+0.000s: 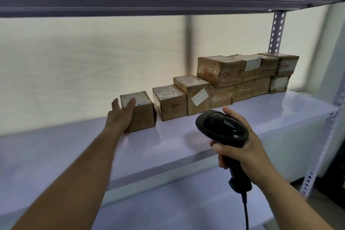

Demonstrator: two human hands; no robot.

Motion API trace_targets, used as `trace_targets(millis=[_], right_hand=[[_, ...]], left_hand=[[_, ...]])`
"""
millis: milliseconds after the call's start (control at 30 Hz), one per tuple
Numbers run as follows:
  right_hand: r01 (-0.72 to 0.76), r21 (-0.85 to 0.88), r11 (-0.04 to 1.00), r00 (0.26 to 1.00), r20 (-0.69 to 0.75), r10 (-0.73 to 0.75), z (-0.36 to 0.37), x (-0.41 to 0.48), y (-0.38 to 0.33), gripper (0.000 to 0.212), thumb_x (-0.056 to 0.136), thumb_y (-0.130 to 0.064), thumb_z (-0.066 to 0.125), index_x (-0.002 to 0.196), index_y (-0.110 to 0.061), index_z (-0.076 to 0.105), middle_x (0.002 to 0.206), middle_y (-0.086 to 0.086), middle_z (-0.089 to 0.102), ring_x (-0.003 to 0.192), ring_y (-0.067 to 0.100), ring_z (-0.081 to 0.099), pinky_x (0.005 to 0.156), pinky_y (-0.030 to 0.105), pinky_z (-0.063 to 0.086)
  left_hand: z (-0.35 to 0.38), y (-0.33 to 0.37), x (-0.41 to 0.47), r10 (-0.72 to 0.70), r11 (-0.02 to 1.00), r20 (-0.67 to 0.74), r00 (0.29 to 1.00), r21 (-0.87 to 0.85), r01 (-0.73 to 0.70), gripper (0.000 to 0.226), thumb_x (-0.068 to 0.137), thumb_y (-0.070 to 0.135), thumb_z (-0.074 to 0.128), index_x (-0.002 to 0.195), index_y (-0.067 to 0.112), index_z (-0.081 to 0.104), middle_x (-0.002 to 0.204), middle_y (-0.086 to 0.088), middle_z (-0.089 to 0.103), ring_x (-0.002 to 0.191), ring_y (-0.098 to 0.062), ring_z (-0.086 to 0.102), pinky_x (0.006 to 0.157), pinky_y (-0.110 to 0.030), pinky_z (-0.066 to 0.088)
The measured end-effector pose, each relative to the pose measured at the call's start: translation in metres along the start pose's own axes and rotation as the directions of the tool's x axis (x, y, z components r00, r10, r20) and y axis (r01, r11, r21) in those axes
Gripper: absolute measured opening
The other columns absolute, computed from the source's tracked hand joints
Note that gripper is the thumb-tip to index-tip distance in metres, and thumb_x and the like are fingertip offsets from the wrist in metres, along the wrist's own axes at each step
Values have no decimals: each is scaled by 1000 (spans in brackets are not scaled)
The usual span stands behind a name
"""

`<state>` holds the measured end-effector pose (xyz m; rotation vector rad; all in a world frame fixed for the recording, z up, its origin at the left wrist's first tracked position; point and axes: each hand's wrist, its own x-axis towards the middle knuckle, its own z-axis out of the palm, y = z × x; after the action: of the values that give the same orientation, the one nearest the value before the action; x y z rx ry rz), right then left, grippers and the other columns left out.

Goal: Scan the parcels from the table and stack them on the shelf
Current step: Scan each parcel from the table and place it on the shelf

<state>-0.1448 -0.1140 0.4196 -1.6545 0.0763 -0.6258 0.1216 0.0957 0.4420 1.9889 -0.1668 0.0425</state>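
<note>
Now | left hand (120, 115) flat against parcel (143, 117) at scanner's (222, 125) nine o'clock | right hand (242, 151) grips scanner | likely light, stiff: hold opposite sides

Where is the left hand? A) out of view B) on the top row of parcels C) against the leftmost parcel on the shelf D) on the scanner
C: the left hand touches the leftmost parcel at its side and top, while the right hand grips the scanner.

The left hand (121, 115) rests straight-fingered against a small parcel (139, 112) on the shelf (74, 147); the right hand (240, 145) grips a scanner (222, 125).
</note>
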Motion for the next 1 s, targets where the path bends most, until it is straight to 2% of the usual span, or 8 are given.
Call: trace_targets(millis=[167,333,433,567,633,800,867,1000], right_hand=[[-7,-15,1000,1000,-2,7,7,6,5,84,61,-12,77,128,-52,47,115,18,62,55,30,64,54,37,57],[-5,12,1000,1000,7,5,11,8,6,79,61,-12,78,118,-62,53,115,18,62,55,30,63,53,37,56],[-12,13,1000,1000,11,12,9,7,6,82,62,-11,78,126,-56,50,113,17,64,54,30,62,53,37,55],[-12,-1,1000,1000,26,12,3,4,5,84,63,-12,78,131,-50,46,116,12,63,54,31,62,53,38,55],[-4,-9,1000,999,32,4,-3,1,3,83,63,-13,78,129,-51,47,117,11,63,55,31,62,53,39,56],[17,2,1000,999,41,-17,-30,-15,-7,82,64,-11,78,130,-50,47,113,14,63,53,32,61,52,38,54],[12,9,1000,999,35,-12,-46,-26,-10,83,64,-10,78,131,-48,46,104,12,67,52,31,60,51,37,54],[5,10,1000,1000,-20,-4,-86,-56,-12,86,65,-7,78,134,-46,46,96,8,71,51,31,60,50,38,53]], left_hand=[[5,-1,3,125,992,119,985,12,-127,109,53,57,76,146,26,29,138,-4,53,123,-24,52,105,-43,44],[21,0,9,164,985,117,980,29,-168,96,76,35,81,151,24,22,142,-5,49,127,-25,49,102,-34,41],[24,0,9,164,985,117,979,30,-169,91,78,32,79,150,23,24,142,-3,49,127,-25,48,103,-34,40],[22,1,3,141,989,116,983,25,-145,110,74,37,82,153,22,7,147,-6,43,133,-28,43,110,-41,37],[23,4,-6,144,989,78,986,32,-147,118,73,43,81,154,24,-3,152,-10,34,138,-29,36,112,-44,34],[29,22,-53,282,951,-180,942,180,-250,102,81,53,69,155,20,7,161,-8,12,148,-24,11,116,-44,20],[38,28,-75,340,933,-244,908,211,-292,95,84,52,67,155,19,14,161,-7,16,148,-24,12,116,-45,22],[78,41,-127,434,897,-230,871,204,-393,80,84,46,69,148,16,31,151,-6,35,140,-25,30,109,-44,33]])
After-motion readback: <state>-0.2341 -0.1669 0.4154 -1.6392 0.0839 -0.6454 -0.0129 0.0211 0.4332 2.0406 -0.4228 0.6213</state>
